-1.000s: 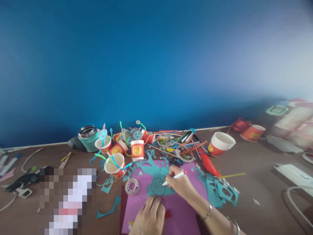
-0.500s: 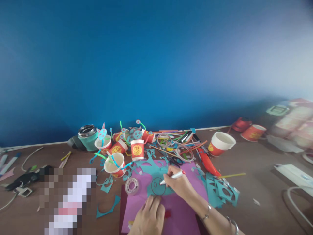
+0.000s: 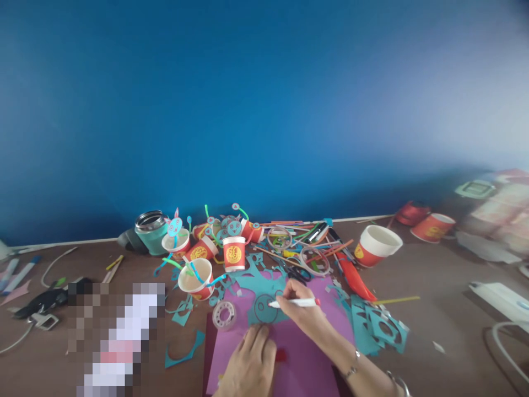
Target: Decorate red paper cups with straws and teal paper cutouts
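Note:
My right hand (image 3: 303, 309) grips a white marker (image 3: 300, 302) with a red end, its tip on the blue paper (image 3: 252, 285). Under that tip is a drawn circle (image 3: 264, 315) with small round shapes inside. At the paper's lower edge, my left hand (image 3: 251, 358) lies with its fingers extended and pressed down. Both rest over a purple sheet (image 3: 301, 361). Beside the left fingers a small red piece (image 3: 280, 355) shows on the sheet. A roll of tape (image 3: 223, 315) lies to their upper left, and black-handled scissors (image 3: 298, 272) lie beyond the right hand.
Red and white paper cups (image 3: 234, 255) with straws and blue paper faces cluster at the back left, beside a teal thermos (image 3: 152, 234). Blue scraps (image 3: 378, 328) lie right of the sheet. A larger cup (image 3: 377, 245) and a red pouch-like object (image 3: 353, 275) stand beyond.
The marker has tilted flatter, and its tip has shifted slightly within the drawn circle. My left hand stays on the paper. The whole view has shifted a little.

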A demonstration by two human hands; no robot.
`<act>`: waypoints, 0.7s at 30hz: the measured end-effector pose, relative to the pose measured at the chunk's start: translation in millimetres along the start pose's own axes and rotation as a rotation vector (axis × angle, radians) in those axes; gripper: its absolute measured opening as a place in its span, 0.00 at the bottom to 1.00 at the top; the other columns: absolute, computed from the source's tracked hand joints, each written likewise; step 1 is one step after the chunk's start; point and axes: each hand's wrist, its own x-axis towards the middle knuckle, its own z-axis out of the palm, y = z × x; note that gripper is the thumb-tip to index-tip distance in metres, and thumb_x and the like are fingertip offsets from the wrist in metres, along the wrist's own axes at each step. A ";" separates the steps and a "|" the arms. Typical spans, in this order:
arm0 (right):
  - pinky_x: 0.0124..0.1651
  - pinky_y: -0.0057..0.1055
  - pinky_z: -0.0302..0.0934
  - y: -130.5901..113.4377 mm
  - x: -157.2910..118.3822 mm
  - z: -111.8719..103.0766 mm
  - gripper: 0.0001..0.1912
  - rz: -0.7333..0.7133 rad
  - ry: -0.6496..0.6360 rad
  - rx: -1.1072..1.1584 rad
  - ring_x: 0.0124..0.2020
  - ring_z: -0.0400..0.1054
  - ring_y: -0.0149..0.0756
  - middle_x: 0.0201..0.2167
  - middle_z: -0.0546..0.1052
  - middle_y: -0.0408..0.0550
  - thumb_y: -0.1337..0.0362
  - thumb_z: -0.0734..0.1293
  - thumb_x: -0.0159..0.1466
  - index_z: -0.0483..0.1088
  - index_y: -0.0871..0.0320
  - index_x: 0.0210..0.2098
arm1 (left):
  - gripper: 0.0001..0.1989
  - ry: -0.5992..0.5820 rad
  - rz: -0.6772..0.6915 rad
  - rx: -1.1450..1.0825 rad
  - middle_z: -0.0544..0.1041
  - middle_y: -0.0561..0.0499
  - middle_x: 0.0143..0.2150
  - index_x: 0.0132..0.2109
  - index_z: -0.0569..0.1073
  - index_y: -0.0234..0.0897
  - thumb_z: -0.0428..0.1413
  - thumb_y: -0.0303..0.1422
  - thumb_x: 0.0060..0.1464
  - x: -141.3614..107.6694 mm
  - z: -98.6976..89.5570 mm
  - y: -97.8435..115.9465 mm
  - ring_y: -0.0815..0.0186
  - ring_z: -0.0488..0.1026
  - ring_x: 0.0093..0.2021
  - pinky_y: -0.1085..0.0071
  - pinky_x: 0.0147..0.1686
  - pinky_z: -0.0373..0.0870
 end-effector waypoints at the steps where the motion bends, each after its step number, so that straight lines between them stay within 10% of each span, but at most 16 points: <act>1: 0.22 0.24 0.48 1.3 0.5 0.7 0.11 0.005 -0.006 -0.034 0.18 0.55 0.27 0.15 0.61 0.34 0.62 0.64 0.54 0.56 0.54 0.20 | 0.11 -0.017 -0.005 0.002 0.74 0.46 0.50 0.48 0.68 0.36 0.49 0.25 0.57 -0.3 0.4 0.0 0.59 0.69 0.51 0.68 0.49 0.68; 21: 0.23 0.24 0.53 3.1 0.9 2.2 0.09 0.070 -0.092 -0.046 0.19 0.64 0.30 0.16 0.72 0.39 0.63 0.64 0.54 0.58 0.55 0.21 | 0.13 -0.086 -0.004 -0.013 0.73 0.43 0.52 0.49 0.68 0.35 0.48 0.26 0.58 2.6 -6.9 1.5 0.59 0.68 0.52 0.66 0.50 0.67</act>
